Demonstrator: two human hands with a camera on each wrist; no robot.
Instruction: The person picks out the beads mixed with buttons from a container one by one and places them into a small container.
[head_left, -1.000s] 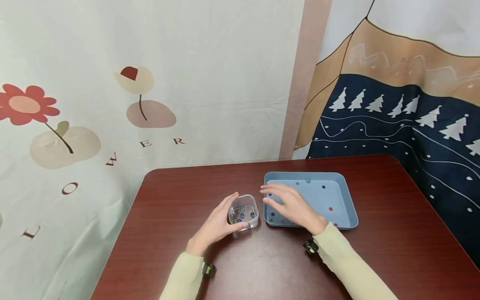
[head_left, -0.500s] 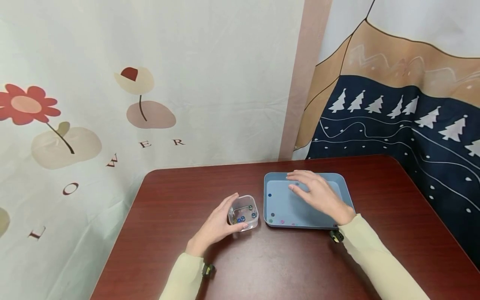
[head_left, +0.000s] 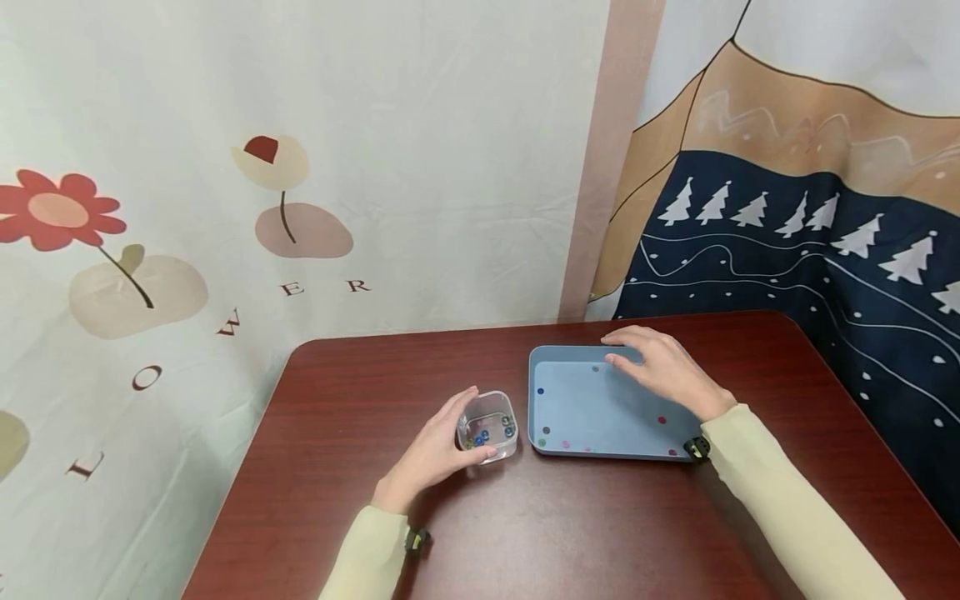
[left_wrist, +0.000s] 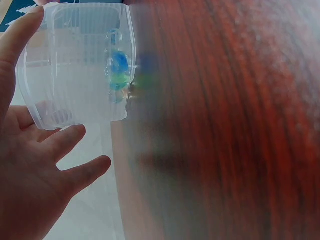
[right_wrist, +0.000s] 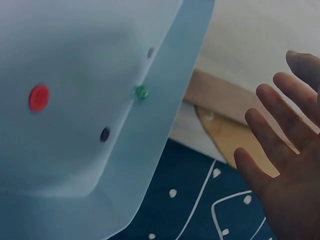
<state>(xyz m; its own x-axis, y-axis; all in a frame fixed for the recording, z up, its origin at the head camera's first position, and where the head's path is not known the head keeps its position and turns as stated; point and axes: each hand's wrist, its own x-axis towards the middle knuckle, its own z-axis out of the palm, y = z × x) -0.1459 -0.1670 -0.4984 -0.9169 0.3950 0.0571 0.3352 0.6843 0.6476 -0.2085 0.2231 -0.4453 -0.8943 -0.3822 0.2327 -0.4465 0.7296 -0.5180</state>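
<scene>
My left hand (head_left: 431, 454) grips a small clear plastic box (head_left: 504, 448) on the table, thumb at its near side and fingers at its far side. Several glass marbles (head_left: 484, 435) lie in the bottom of the box; blue and green ones (left_wrist: 119, 65) show through its wall in the left wrist view. Over the far right part of the blue tray (head_left: 600, 408), my right hand (head_left: 663, 364) hovers with fingers spread and nothing held. The right wrist view shows a green marble (right_wrist: 141, 92) against the tray's far wall, apart from the fingertips.
Flat round buttons lie scattered in the tray, among them a red button (right_wrist: 39, 97) and a dark button (right_wrist: 105, 134). The box stands just left of the tray on a reddish-brown table (head_left: 360, 392). A printed curtain (head_left: 450, 167) hangs behind the table.
My right hand has moved right and back, from the tray's left end to its far right part. A marble in the box has rolled right. My left hand stays where it was.
</scene>
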